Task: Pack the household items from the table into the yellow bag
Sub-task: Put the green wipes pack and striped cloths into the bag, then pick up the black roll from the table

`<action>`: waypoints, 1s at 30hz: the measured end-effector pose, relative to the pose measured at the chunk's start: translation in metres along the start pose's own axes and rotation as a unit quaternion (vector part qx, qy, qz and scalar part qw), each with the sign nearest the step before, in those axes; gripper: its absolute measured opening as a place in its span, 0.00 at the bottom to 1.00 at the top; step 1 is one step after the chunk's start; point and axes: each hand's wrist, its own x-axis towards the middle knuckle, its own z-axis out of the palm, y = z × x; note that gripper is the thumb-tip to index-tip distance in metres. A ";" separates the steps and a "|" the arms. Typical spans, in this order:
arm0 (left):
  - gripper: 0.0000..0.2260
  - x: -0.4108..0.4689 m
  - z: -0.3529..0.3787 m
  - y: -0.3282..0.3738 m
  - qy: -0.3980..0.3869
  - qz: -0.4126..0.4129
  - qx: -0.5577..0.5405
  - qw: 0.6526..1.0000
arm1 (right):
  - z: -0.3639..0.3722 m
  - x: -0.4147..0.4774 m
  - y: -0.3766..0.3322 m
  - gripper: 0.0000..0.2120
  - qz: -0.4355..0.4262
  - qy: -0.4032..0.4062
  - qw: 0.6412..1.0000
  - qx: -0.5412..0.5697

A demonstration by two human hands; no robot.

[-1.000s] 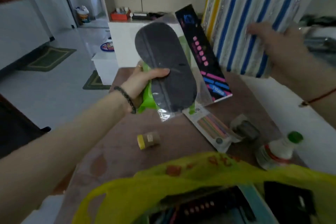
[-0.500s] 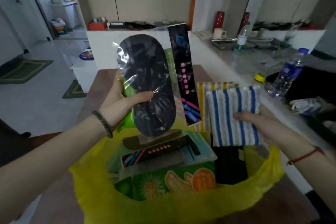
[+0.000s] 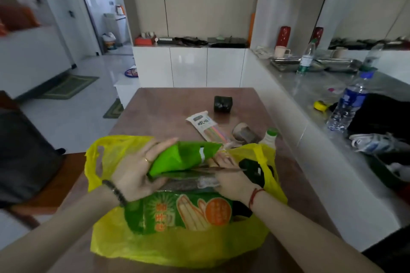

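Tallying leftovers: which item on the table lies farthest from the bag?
The black packet, alone at the far end of the table. The straw pack, brown roll and green-capped white bottle sit near the yellow bag.

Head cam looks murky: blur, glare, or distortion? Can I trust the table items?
Head view: dim, flat light; left edge smeared; wide-angle bends the counter; glare on the floor near the doorway; straw packet and black pouch on the table are reasonably sharp.
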 end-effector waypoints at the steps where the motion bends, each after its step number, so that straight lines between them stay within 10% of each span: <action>1: 0.43 -0.006 -0.002 0.000 -0.036 0.010 0.061 0.997 | -0.006 -0.003 0.002 0.38 -0.003 -0.013 0.999 0.036; 4: 0.56 -0.023 0.005 -0.002 -0.171 -0.006 0.193 0.966 | -0.023 -0.014 0.015 0.51 0.006 -0.049 0.997 0.057; 8: 0.69 -0.035 0.035 -0.008 -0.262 -0.093 0.277 0.920 | -0.036 -0.038 0.033 0.44 0.071 0.011 0.988 -0.140; 12: 0.59 -0.036 0.037 -0.006 -0.330 -0.095 0.255 0.904 | -0.049 -0.045 0.052 0.33 0.207 0.042 0.958 -0.193; 15: 0.47 -0.037 0.030 -0.003 -0.354 -0.112 0.242 0.897 | -0.056 -0.040 0.069 0.11 0.222 0.092 0.969 -0.049; 21: 0.40 -0.037 0.033 -0.014 -0.355 -0.158 0.322 0.864 | -0.072 -0.026 0.074 0.14 0.192 0.224 0.949 0.112; 30: 0.37 -0.020 -0.002 -0.036 -0.505 -0.149 0.237 0.816 | -0.114 -0.011 0.094 0.18 0.304 0.336 0.794 0.404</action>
